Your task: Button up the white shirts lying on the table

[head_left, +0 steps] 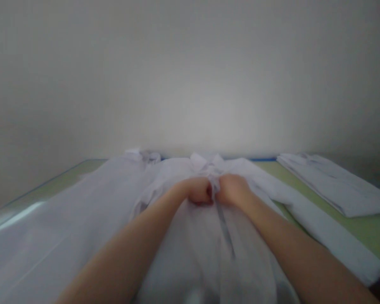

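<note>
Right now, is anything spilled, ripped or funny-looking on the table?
Nothing looks spilled or ripped, though it's blurry. One odd bit: a grey streak runs down the middle white shirt, just below the left hand and right hand, darker than the shirt around it. I can't tell whether it's a gap or shadow.

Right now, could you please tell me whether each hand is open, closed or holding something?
Left hand: closed, holding the front of the white shirt.
Right hand: closed, holding the same front.
</note>
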`<state>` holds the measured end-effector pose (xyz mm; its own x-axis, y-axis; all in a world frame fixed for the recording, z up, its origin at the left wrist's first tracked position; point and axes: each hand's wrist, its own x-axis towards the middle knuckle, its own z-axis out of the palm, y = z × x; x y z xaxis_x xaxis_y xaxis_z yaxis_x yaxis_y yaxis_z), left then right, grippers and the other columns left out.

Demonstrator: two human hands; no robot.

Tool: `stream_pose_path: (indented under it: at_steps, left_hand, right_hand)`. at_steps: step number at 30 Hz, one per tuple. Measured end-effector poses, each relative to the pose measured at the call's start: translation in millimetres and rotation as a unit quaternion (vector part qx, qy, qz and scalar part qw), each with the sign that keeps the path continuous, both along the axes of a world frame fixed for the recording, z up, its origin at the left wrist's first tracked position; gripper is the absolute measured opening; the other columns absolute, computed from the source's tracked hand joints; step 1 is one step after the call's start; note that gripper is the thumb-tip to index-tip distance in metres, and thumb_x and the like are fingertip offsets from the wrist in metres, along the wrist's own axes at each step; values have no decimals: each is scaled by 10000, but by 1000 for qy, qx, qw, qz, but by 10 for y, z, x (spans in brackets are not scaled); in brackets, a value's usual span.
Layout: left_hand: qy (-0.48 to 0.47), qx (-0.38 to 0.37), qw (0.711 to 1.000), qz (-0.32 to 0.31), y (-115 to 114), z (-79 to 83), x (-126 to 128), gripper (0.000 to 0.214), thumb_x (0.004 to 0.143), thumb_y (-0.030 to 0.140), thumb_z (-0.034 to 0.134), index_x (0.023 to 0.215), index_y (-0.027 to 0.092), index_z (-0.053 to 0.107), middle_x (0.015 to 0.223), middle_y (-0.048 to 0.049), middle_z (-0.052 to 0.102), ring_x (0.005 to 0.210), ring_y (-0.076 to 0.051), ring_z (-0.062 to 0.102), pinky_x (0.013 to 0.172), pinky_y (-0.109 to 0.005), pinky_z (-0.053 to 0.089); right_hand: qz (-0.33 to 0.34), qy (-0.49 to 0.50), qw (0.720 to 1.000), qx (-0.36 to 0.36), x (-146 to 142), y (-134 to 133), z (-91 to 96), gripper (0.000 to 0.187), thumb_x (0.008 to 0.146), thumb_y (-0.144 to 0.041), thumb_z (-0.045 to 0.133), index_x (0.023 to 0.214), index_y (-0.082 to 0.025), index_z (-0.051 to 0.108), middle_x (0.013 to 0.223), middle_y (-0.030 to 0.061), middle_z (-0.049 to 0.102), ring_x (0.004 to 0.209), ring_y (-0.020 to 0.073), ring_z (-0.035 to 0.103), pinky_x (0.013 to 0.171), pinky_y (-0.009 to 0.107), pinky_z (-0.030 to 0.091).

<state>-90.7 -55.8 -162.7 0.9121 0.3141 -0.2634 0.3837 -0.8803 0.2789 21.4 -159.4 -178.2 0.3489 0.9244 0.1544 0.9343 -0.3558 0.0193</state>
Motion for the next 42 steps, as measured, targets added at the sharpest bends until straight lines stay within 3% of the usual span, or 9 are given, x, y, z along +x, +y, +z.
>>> stream_pose_path:
  at_steps: [4,8,13,20,30,38,42]
  left_hand:
    - [11,-54,999,-1,64,7,-5,166,697,287,560,699,151,655,607,-26,651,539,-114,575,556,-211,430]
    - [2,-149,988,32,110,-6,-1,181,721,230,507,794,133,642,677,-53,675,560,-128,605,528,-217,457]
    - [6,-214,973,81,139,-83,11,108,698,193,522,723,124,601,631,-50,657,558,-141,619,543,-248,501]
    - [-5,-272,957,97,208,-133,-13,73,659,156,543,681,117,601,661,-60,671,621,-153,645,606,-277,528]
    - [-5,-244,967,70,285,-103,-41,153,675,241,581,764,127,631,684,-42,660,502,-115,591,485,-224,481]
    - [1,-219,973,74,207,-76,-24,159,668,273,597,737,137,645,658,-36,657,496,-123,583,455,-224,459]
    - [8,-240,967,87,187,-86,-16,104,658,221,587,691,132,631,617,-34,650,526,-124,601,515,-230,487]
  right_hand:
    - [-12,19,1000,11,47,-19,37,340,671,-388,568,874,-157,713,891,164,681,834,289,638,661,324,450]
    - [49,116,991,34,151,-13,69,214,686,-286,534,738,-161,699,743,102,682,713,202,631,583,248,394]
    - [131,233,961,68,150,-13,103,200,727,-267,519,704,-144,676,640,44,645,606,118,569,528,202,337]
    - [174,201,964,14,61,-23,36,150,681,-263,584,630,-139,651,537,13,583,501,84,466,492,205,283]
    - [79,93,992,41,68,10,-59,186,658,-282,573,720,-176,712,687,78,670,618,149,578,531,231,315]
    - [114,205,971,48,157,-31,92,175,686,-264,547,612,-148,655,575,31,626,547,105,542,514,207,319]
    - [138,230,963,22,101,-16,32,187,689,-293,564,606,-147,646,541,19,603,506,94,505,484,205,296]
